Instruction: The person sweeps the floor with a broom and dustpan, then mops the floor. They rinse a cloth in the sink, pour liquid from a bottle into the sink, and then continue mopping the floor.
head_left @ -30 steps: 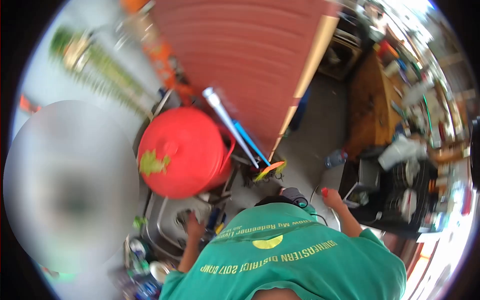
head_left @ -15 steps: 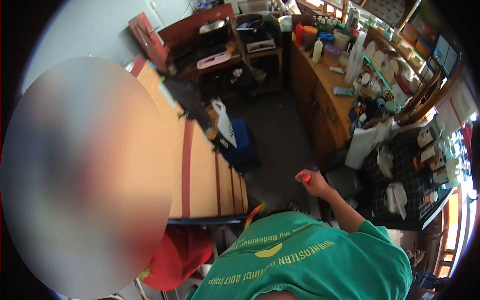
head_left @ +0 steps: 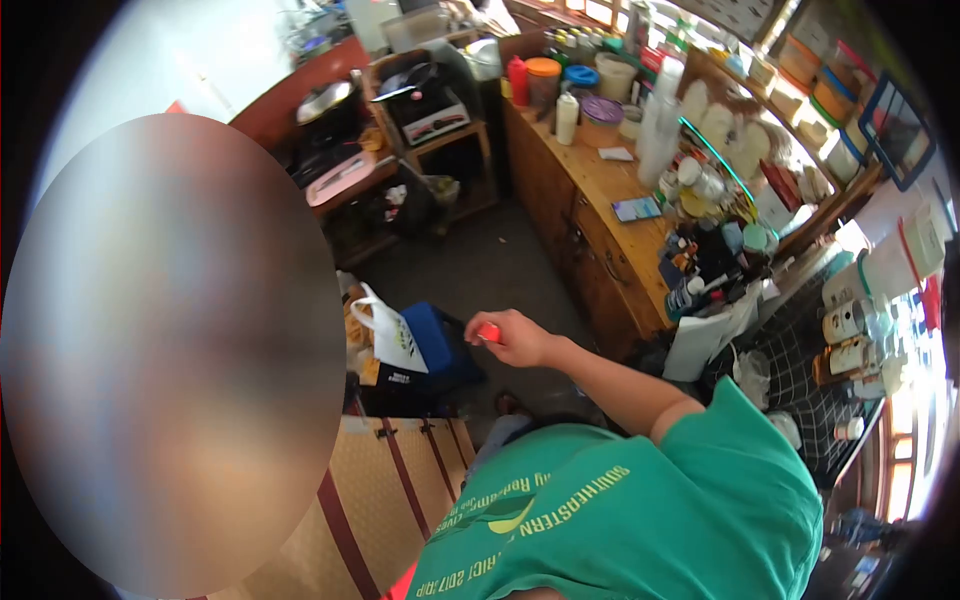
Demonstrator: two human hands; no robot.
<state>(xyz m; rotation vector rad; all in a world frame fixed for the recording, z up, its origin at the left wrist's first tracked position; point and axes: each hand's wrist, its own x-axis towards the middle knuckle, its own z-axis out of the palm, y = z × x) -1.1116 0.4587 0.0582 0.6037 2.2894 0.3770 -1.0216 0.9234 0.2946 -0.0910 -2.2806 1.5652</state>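
Note:
My right hand [head_left: 512,340] is closed around a small red object [head_left: 489,332], whose kind I cannot make out. The forearm reaches in from the right, and the hand is held over the dark floor. Just left of it in the picture are a white plastic bag [head_left: 388,330] and a blue box-like thing [head_left: 428,338]; the hand is apart from both. My left hand does not show. A large blurred oval hides the left side of the view.
A wooden counter [head_left: 560,165] with bottles, tubs and a phone-like item [head_left: 637,208] runs along the right. A stove [head_left: 425,105] and a pan lid [head_left: 325,100] stand at the back. A tan table with dark red stripes [head_left: 400,470] is at lower left.
The view has shifted, so the counter and stove sit further left and the striped table lower. My right hand, still closed on the red object, appears further left with the arm more extended.

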